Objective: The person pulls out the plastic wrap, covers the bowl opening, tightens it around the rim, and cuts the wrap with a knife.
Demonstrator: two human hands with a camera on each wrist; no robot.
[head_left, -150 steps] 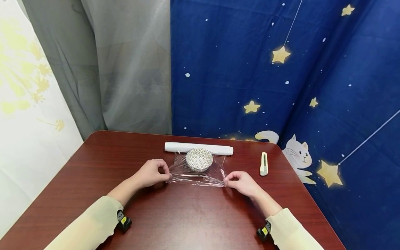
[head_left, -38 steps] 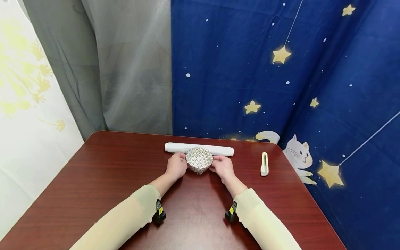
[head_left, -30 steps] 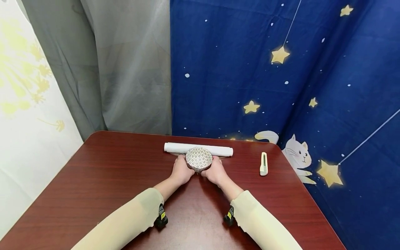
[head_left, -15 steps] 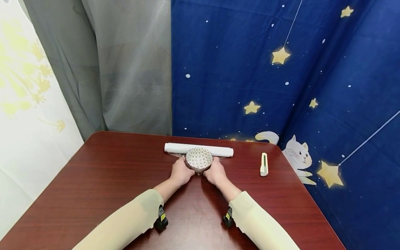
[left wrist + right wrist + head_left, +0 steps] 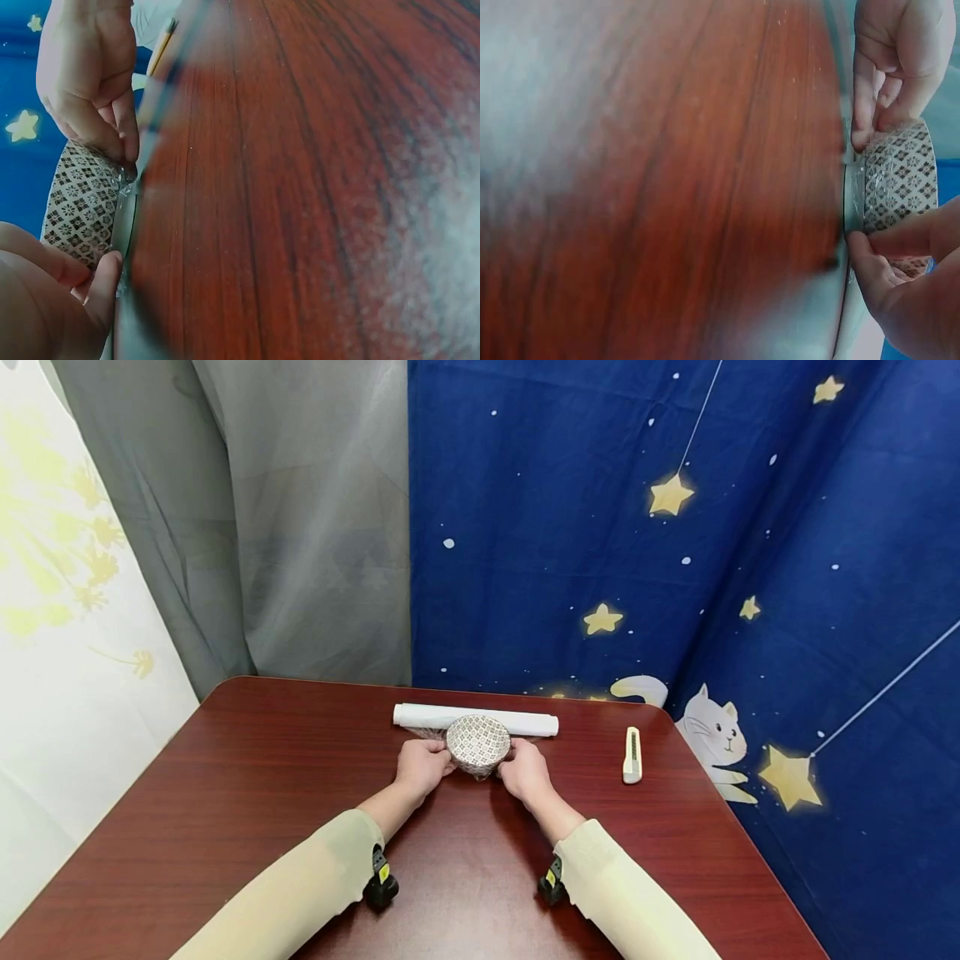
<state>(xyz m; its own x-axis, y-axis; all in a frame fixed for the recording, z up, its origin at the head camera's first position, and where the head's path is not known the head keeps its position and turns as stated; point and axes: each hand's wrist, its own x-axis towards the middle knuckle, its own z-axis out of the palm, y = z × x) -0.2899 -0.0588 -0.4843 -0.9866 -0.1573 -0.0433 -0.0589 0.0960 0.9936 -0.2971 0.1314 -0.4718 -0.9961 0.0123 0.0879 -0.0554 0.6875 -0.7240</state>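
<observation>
A small patterned bowl (image 5: 477,741) stands upright on the table, with clear plastic wrap (image 5: 885,178) gathered around its outside and crinkled below the front. At its left side, my left hand (image 5: 422,768) pinches the wrap between thumb and fingers, low against the wall. My right hand (image 5: 527,772) does the same on the right side, its fingertips near the bowl's foot. The left wrist view shows the bowl's wall (image 5: 81,202) between both hands, with glossy wrap folds by the base. Some of the fingers are hidden behind the bowl.
Right behind the bowl lies a white roll (image 5: 427,716), parallel to the table's far edge. A cream utility knife (image 5: 632,756) lies to the right on the dark red wooden table (image 5: 300,727). Grey and blue star-patterned curtains (image 5: 525,527) hang behind.
The hands came inward from stretching the wrap in front of the bowl and folded it around the sides. Since half a second ago, they have loosened slightly outward from the bowl's front.
</observation>
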